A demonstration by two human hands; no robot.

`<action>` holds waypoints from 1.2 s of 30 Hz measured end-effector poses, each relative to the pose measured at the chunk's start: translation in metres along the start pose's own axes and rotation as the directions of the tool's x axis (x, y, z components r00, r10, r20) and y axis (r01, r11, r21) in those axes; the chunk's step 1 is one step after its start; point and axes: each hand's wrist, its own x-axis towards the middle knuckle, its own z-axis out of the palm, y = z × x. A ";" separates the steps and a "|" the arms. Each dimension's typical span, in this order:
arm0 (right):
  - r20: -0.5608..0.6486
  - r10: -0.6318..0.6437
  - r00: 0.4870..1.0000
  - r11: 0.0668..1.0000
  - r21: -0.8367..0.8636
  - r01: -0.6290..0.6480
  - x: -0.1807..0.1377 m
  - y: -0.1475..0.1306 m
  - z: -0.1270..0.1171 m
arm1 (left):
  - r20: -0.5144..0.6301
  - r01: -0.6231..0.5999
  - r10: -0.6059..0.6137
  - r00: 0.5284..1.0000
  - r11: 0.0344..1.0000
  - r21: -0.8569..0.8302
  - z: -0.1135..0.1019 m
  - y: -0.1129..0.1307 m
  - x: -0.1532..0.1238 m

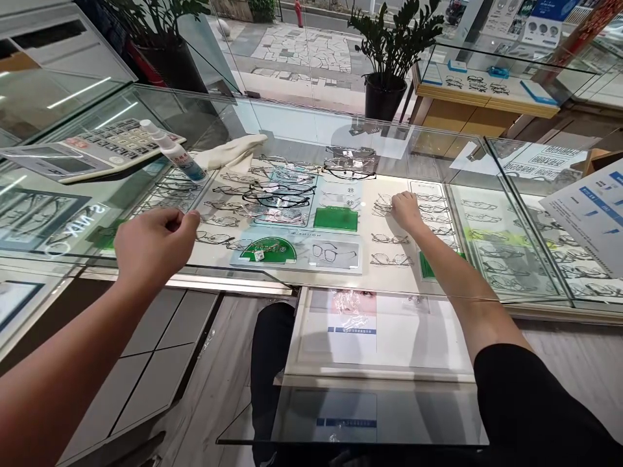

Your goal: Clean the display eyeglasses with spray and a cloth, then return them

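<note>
My left hand (154, 241) is closed, thumb against the curled fingers, above the left part of the glass display counter (272, 277). What it may hold is hidden. My right hand (407, 210) is pinched at a thin-rimmed pair of eyeglasses (383, 205), in a column of frames on the right. Below that hand lie more eyeglasses (390, 259). Between my hands, several dark-rimmed eyeglasses (280, 194) sit close together near a green card (335, 219) and a half-round green sign (268, 250).
A calculator (104, 144), a white spray bottle (174, 152) and a pale cloth (232, 153) are on the left of the counter. A pulled-out white drawer (389, 371) and a glass panel (418, 415) stand before me. A printed sheet (591, 214) leans at right.
</note>
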 end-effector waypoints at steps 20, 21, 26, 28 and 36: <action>0.159 -0.057 0.986 0.998 -0.010 0.059 -0.019 -0.015 0.004 | -0.013 -0.054 0.053 0.998 0.998 -0.027 0.001 -0.004 0.002; 0.163 -0.056 0.985 0.998 -0.006 0.058 -0.020 -0.015 0.003 | -0.010 -0.049 0.049 0.999 0.998 -0.025 0.000 -0.004 0.002; 0.174 -0.060 0.983 0.998 0.019 0.057 -0.026 -0.015 0.000 | -0.012 -0.052 0.052 0.999 0.998 -0.023 0.000 -0.002 0.001; 0.177 -0.057 0.983 0.998 0.027 0.053 -0.029 -0.015 -0.001 | -0.010 -0.052 0.052 0.999 0.998 -0.023 0.000 -0.002 0.001; 0.186 -0.041 0.982 0.999 0.042 0.034 -0.037 -0.014 -0.005 | 0.000 -0.035 0.035 0.999 0.999 -0.019 0.000 -0.002 0.001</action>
